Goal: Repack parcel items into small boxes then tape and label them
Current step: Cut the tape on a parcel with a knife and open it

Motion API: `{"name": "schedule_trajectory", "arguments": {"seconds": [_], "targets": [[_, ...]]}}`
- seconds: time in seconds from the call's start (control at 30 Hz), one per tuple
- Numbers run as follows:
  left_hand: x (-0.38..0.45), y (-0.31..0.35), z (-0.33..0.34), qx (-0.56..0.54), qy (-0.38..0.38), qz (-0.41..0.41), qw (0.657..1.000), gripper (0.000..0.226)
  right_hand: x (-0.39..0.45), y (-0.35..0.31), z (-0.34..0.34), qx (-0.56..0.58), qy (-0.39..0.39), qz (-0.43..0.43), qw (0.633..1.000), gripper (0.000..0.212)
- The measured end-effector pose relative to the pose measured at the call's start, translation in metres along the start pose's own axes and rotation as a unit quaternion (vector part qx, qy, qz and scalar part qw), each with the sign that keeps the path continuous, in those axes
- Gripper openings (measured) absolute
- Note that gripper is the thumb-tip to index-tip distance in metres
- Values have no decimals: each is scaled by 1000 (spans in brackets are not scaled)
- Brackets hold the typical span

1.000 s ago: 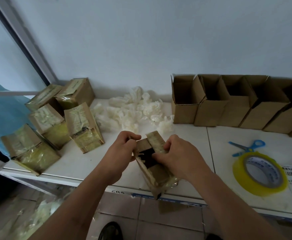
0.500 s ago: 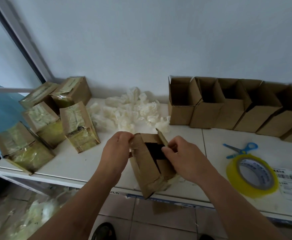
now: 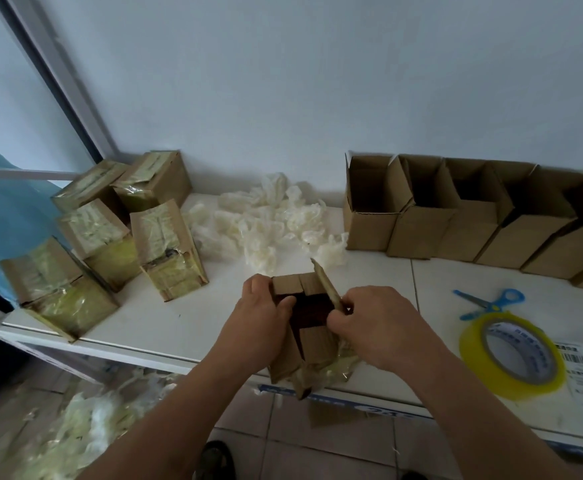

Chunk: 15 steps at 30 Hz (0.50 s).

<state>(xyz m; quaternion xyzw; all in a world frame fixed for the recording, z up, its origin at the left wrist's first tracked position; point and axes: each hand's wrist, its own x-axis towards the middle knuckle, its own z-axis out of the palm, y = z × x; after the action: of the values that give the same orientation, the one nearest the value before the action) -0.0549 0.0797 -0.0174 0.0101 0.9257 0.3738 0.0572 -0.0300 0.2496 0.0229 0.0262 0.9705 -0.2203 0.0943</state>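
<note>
Currently, head view: parcel box [image 3: 312,336] at table [image 3: 179,327] front edge. Left hand [image 3: 260,327] grips its side; right hand [image 3: 375,323] pinches flap [image 3: 326,284]. Recommend: brace box, fold flap fully back, avoid tearing.

Bare table [image 3: 380,271] strip between plastic wrap pile [image 3: 269,220] and open boxes [image 3: 456,216].

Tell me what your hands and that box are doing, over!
Left hand grips parcel box side. Right hand pinches raised flap. Box open, inside dark. Nothing in the way, over.
</note>
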Motion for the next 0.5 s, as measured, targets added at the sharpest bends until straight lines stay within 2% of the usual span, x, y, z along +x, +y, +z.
{"name": "schedule_trajectory", "arguments": {"seconds": [0.17, 0.27, 0.33, 0.4, 0.5], "targets": [[-2, 6, 4, -38, 1, -5, 999, 35, -3, 9, 0, 25, 10, -15, 1000, 28], [-7, 5, 8, -88, -54, -23, 994, 75, -3, 8, 4, 46, 30, -4, 999, 30], [-13, 2, 8, -70, -94, -31, 993, 94, -2, 8, 4, 53, 45, -5, 998, 32], [-16, -5, 8, -36, -112, -21, 993, 98, -1, 9, 4, 45, 42, -21, 998, 33], [-15, -8, 11, -57, -98, -3, 994, 92, -1, 13, 1, 38, 18, -51, 998, 37]]}}
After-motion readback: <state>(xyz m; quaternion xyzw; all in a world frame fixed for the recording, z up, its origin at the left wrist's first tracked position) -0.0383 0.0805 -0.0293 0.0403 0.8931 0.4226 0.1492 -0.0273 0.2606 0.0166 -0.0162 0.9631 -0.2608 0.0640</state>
